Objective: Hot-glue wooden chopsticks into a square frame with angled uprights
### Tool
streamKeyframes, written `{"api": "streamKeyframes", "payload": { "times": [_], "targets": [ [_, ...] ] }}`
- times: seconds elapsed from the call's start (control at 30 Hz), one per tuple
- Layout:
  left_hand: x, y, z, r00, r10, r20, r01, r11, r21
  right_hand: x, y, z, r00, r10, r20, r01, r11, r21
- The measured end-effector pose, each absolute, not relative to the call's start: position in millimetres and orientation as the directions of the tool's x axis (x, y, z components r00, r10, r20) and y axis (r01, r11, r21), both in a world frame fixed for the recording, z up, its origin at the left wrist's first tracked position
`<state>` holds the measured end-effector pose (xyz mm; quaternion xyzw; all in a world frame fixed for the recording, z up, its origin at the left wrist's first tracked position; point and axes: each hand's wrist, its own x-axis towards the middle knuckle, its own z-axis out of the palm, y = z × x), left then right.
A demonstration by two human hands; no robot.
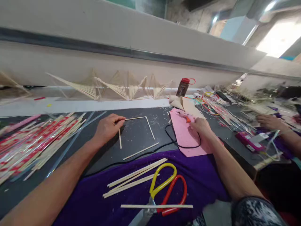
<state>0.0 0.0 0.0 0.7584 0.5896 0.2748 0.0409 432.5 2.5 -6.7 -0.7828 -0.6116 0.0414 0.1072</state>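
Three thin sticks (150, 127) stand as three sides of a square on the dark surface (136, 133), the open side facing the person. The left hand (109, 128) pinches the far left corner, thumb and forefinger pressed together where two of the sticks meet (the exact contact is hidden by the fingers). A loose stick (141, 151) lies near the open side, apart from the others.

The right hand (202, 127) is closed on a pink tool (180, 113) with an orange part, over a pink sheet (188, 151); a black cord (147, 153) loops across the sheet and runs left.

Nearer the person, a purple cloth (204, 175) bears a few more sticks (135, 175) and scissors (154, 192) with one yellow and one red handle (a single stick lies across them). Red-patterned bundles (44, 135) lie at left. Along the back stand twisted stick models (82, 89) and a red-capped bottle (182, 88). At far right, a co-worker's hand (269, 121) shows, blurred.
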Motion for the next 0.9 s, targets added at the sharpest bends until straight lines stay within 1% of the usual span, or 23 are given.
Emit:
{"api": "streamKeyframes", "payload": {
  "times": [0.1,0.2,0.27,0.33,0.4,0.47,0.5,0.57,0.63,0.67,0.73,0.8,0.9],
  "targets": [
    [19.5,-11.2,14.3,0.21,0.892,0.401,0.847,-0.37,0.381,435.3,1.7,-3.4,0.259,0.965,0.05,0.942,-0.241,-0.234],
    [52.5,-20.6,28.3,0.339,0.848,0.408,0.772,-0.498,0.394,436.3,1.3,-0.5,0.286,0.952,0.108,0.923,-0.244,-0.299],
    [80.2,-24.9,36.7,0.427,0.822,0.377,0.715,-0.562,0.416,436.5,0.1,1.3,0.315,0.934,0.172,0.899,-0.235,-0.369],
    [108.2,-28.1,43.3,0.509,0.793,0.335,0.646,-0.609,0.459,436.6,-3.0,3.5,0.341,0.917,0.206,0.858,-0.214,-0.466],
    [133.6,-31.3,47.5,0.555,0.786,0.273,0.585,-0.601,0.545,435.8,-8.3,6.4,0.351,0.915,0.2,0.798,-0.181,-0.575],
    [155.7,-35.6,48.5,0.574,0.794,0.2,0.519,-0.541,0.662,432.4,-15.1,10.4,0.343,0.921,0.185,0.736,-0.141,-0.663],
    [165.7,-38.3,47.7,0.572,0.805,0.158,0.478,-0.484,0.733,429.3,-18.8,12.7,0.336,0.925,0.176,0.714,-0.128,-0.688],
    [183.5,-44.1,44.1,0.556,0.829,0.054,0.374,-0.308,0.875,420.0,-26.2,17.7,0.31,0.937,0.163,0.697,-0.108,-0.709],
    [198.2,-49.0,38.8,0.541,0.84,-0.049,0.235,-0.095,0.967,406.6,-33.3,22.0,0.27,0.951,0.153,0.701,-0.085,-0.708],
    [204.0,-50.5,36.1,0.523,0.849,-0.078,0.155,-0.004,0.988,399.0,-36.7,23.6,0.245,0.958,0.147,0.704,-0.071,-0.707],
    [211.9,-51.3,31.2,0.466,0.877,-0.113,0.024,0.115,0.993,383.4,-42.7,25.3,0.193,0.97,0.15,0.717,-0.035,-0.696],
    [214.3,-50.2,27.6,0.389,0.912,-0.13,-0.051,0.163,0.985,369.7,-47.3,25.2,0.162,0.971,0.178,0.736,0.002,-0.677],
    [210.8,-48.5,24.1,0.328,0.937,-0.122,-0.089,0.159,0.983,354.8,-51.6,22.7,0.145,0.962,0.233,0.748,0.048,-0.662]
  ]
}}
